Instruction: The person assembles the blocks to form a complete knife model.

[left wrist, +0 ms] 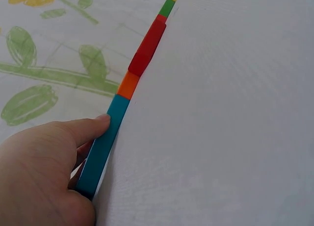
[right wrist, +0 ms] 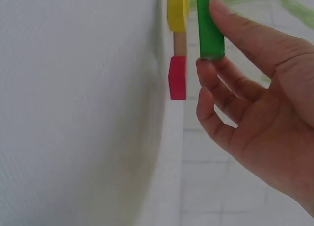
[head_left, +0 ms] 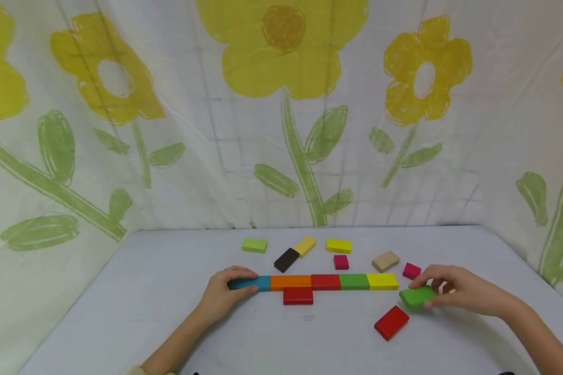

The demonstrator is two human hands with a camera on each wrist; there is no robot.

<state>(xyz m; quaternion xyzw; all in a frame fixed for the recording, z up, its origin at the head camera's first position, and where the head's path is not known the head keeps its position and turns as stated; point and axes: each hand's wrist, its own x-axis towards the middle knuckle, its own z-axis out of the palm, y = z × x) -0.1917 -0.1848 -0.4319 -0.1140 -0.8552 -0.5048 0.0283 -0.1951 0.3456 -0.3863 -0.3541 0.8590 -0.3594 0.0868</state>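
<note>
A row of wooden blocks lies end to end on the table: a blue block (head_left: 258, 283), an orange block (head_left: 291, 282), a red block (head_left: 326, 282), a green block (head_left: 354, 282) and a yellow block (head_left: 383, 281). Around the blue block at the left end, my left hand (head_left: 221, 291) curls with thumb and fingers on opposite sides. A second red block (head_left: 297, 296) touches the orange one's near side. My right hand (head_left: 469, 291) pinches a bright green block (head_left: 417, 296), held above the table just right of the yellow end; the right wrist view shows this green block (right wrist: 210, 27) raised.
Behind the row lie a light green block (head_left: 254, 245), a black block (head_left: 286, 260), a pale yellow block (head_left: 305, 246), another yellow block (head_left: 339, 246), a natural wood block (head_left: 386, 261) and two small pink blocks (head_left: 341, 262). A loose red block (head_left: 391, 323) lies nearer the front. A flowered curtain (head_left: 187, 182) hangs behind.
</note>
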